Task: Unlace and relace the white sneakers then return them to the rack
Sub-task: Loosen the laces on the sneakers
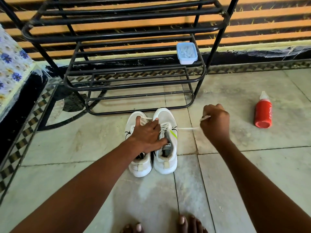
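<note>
Two white sneakers stand side by side on the tiled floor, toes toward the rack: the left sneaker [141, 163] and the right sneaker [165, 157], which has a green stripe. My left hand [148, 134] lies across both shoes with fingers spread, pressing down on them. My right hand [214, 122] is to the right of the shoes and pinches a white lace [188, 128] drawn taut out of the right sneaker's eyelets. The black metal shoe rack [134, 78] stands just behind the shoes.
A clear plastic box with a blue rim [186, 53] sits on a rack shelf at the right. A red bottle [263, 113] lies on the floor to the right. A flowered cloth [11, 68] covers furniture at the left. My bare toes [190, 224] show at the bottom.
</note>
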